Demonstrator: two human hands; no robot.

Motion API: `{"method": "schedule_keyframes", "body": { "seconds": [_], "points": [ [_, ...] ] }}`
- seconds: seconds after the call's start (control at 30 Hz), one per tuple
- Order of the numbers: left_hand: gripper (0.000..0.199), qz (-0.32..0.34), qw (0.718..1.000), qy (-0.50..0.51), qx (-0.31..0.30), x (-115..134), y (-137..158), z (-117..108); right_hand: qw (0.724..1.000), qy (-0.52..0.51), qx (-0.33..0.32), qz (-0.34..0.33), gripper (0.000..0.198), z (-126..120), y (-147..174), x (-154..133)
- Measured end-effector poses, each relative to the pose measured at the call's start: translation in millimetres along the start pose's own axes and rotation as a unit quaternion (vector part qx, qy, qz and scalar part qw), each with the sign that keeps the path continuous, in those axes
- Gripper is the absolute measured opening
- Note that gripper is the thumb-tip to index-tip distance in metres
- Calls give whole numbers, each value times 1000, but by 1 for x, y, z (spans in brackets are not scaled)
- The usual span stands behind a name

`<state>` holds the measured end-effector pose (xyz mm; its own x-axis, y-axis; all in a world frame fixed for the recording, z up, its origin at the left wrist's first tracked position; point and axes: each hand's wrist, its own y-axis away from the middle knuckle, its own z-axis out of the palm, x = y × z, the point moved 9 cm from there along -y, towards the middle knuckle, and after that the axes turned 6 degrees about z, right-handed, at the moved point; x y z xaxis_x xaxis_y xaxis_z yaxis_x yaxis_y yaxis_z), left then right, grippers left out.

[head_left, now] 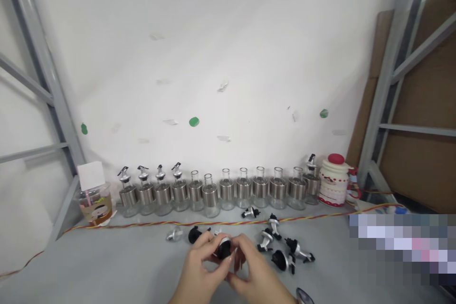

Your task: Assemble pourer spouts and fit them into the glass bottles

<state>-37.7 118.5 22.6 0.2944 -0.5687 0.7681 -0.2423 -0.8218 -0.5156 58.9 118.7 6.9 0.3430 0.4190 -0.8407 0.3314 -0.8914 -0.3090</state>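
Near the front of the grey table, my left hand (204,260) grips a black and silver bottle pourer (223,249) between thumb and fingers. My right hand (252,267) has its curled fingers closed on the right side of the same pourer; its fingertips are partly hidden. Beyond my left hand lie a black pourer part (194,234) and a silver pourer part (174,234). Right of my hands are several loose pourers, among them one lying on its side (281,261) and another (299,250). One more pourer (251,212) rests close to the bottles.
A row of glass bottles with steel bands (243,189) stands along the wall; some carry pourers (143,172), others are uncapped. A plastic cup (96,206) is at left, a white jar with a red lid (333,183) at right. A twisted red-yellow wire (156,223) crosses the table.
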Motion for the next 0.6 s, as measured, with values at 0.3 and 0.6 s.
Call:
{"method": "schedule_keyframes", "body": {
  "seconds": [0.3, 0.6],
  "points": [
    [41, -40, 990, -26, -135, -12, 1, 19, 993, 94, -45, 55, 13, -11, -7, 17],
    [43, -71, 991, 25, -112, -27, 6, 24, 985, 160, -30, 56, 14, -20, -5, 9]
  ]
}}
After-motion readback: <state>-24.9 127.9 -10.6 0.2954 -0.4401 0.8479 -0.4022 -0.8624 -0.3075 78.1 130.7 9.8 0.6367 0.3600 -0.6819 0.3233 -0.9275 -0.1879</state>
